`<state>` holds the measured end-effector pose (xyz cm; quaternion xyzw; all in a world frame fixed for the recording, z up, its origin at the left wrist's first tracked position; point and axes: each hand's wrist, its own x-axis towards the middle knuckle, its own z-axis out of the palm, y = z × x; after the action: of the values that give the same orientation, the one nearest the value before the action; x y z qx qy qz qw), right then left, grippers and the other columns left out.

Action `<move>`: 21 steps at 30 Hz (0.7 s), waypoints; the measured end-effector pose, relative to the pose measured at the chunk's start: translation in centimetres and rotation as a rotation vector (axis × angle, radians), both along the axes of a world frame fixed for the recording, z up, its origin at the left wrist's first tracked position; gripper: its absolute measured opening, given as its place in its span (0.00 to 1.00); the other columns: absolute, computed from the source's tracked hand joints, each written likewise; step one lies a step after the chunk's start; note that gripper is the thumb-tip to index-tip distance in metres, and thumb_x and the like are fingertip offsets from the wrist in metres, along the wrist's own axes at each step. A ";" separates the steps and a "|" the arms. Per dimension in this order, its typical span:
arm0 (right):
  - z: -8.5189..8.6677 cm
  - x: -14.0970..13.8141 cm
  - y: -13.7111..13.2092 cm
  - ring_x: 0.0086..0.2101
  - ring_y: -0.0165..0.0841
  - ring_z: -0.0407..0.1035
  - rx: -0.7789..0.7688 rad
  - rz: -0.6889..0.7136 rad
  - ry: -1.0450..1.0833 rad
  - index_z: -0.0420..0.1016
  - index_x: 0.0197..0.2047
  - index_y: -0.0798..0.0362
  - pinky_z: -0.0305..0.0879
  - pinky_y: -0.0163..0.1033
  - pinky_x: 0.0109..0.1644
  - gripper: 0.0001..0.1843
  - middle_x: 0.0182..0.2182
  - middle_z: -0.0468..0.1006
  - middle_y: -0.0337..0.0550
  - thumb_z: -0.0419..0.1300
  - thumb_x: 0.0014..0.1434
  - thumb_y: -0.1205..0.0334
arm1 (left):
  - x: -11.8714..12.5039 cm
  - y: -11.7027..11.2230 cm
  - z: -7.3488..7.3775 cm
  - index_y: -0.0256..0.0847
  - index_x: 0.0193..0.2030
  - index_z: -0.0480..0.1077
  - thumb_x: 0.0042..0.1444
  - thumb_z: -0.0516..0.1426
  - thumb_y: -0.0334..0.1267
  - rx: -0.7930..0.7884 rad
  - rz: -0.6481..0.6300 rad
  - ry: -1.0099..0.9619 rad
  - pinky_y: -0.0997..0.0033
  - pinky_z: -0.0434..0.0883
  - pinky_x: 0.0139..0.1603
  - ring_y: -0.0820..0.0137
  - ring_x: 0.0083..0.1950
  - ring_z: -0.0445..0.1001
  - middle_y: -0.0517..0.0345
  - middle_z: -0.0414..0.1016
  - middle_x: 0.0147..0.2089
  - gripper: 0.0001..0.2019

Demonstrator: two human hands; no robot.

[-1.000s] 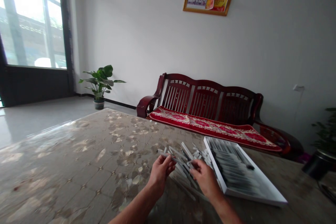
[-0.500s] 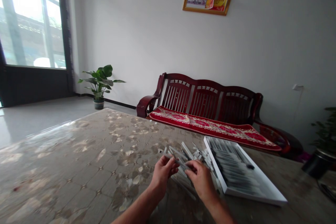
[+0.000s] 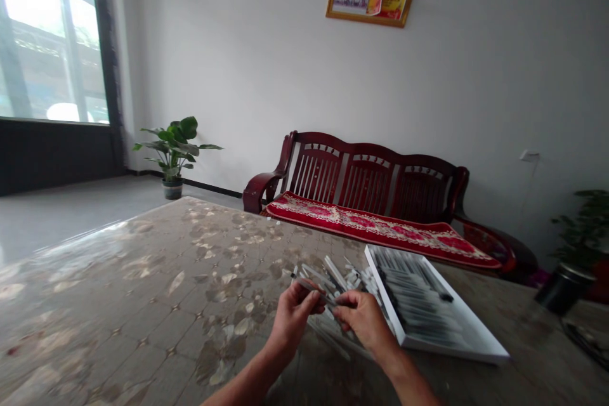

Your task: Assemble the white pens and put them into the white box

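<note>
My left hand and my right hand are close together above the patterned table. Between them they pinch a slim, translucent grey pen, its dark end pointing up and left past my left fingers. Loose translucent pen parts lie in a heap behind and beneath the hands. To the right of my right hand stands a shallow white box, holding rows of translucent pens with dark ends. My fingers hide the middle of the held pen.
A dark wooden bench with a red patterned cover stands behind the table. At the table's right are a dark pot with a plant and a dark cable. Another potted plant stands on the floor at left.
The view has shifted slightly to the right. The held pen's dark end now shows farther up and left beyond my left fingers, and both hands keep their pinch.
</note>
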<state>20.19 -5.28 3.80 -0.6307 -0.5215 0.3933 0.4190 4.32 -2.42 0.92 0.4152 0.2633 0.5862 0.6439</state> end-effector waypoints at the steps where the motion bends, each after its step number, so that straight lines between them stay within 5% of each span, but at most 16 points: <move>1: 0.1 0.2 -0.1 0.20 0.28 0.63 -0.033 0.017 0.057 0.76 0.29 0.55 0.59 0.35 0.24 0.12 0.19 0.72 0.34 0.64 0.39 0.59 | 0.1 -0.1 0.1 0.37 0.31 0.72 0.41 0.70 0.50 0.023 -0.008 0.006 0.72 0.74 0.32 0.73 0.28 0.74 0.59 0.77 0.27 0.20; 8: 0.8 0.8 -1.0 0.21 0.27 0.63 -0.102 0.145 0.181 0.71 0.28 0.55 0.58 0.33 0.24 0.16 0.19 0.69 0.33 0.65 0.37 0.54 | 0.4 -0.3 -0.1 0.38 0.33 0.73 0.43 0.69 0.50 0.050 -0.059 0.032 0.72 0.75 0.31 0.72 0.29 0.75 0.59 0.77 0.28 0.19; 14: 0.8 1.5 -1.1 0.28 0.31 0.68 0.082 0.272 -0.142 0.76 0.35 0.54 0.62 0.34 0.33 0.10 0.26 0.75 0.36 0.58 0.51 0.59 | 0.4 -0.5 -0.3 0.38 0.35 0.73 0.40 0.70 0.49 0.044 -0.050 0.133 0.72 0.75 0.27 0.68 0.31 0.76 0.55 0.78 0.33 0.20; 21: 1.9 14.4 2.1 0.45 0.38 0.73 0.243 -0.103 -0.751 0.78 0.45 0.50 0.63 0.39 0.51 0.16 0.42 0.81 0.43 0.53 0.58 0.61 | -0.8 1.1 -1.0 0.41 0.43 0.71 0.45 0.65 0.52 0.006 0.278 0.210 0.71 0.72 0.26 0.66 0.33 0.78 0.53 0.79 0.40 0.23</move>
<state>34.60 -3.20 5.72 -0.7018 -0.6488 0.0493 0.2899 3.52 -1.32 -0.06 0.4357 0.3823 0.6239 0.5242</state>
